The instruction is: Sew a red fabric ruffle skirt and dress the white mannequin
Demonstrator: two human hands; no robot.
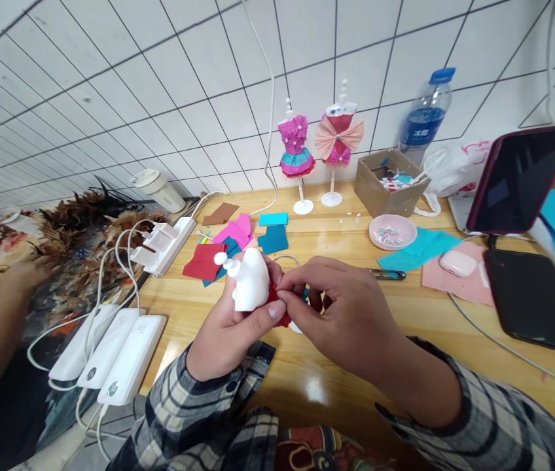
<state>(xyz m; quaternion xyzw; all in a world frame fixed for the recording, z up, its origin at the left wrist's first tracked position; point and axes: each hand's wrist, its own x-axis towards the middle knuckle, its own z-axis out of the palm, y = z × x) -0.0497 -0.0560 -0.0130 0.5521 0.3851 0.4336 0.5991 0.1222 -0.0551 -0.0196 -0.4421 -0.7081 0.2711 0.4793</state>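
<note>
In the middle of the view, my left hand [231, 333] is wrapped round a small white dress-form mannequin [252, 281], which is tilted on its side with its knobbed neck toward the upper left. Red fabric [283, 319] covers the lower part of the mannequin. My right hand [346, 307] pinches at the edge of this red fabric with thumb and forefinger, close to my left thumb. Part of a white round base [297, 326] shows beneath my hands. Whatever else lies between my right fingertips is hidden.
Two dressed mannequins [297, 144] stand by the wall. Fabric pieces [205, 261], a pink bead dish [393, 232], a cardboard box [385, 186], a cutter [389, 275] and phones [535, 294] lie around. Left are power banks [130, 360], cables and another person's arm [2, 307].
</note>
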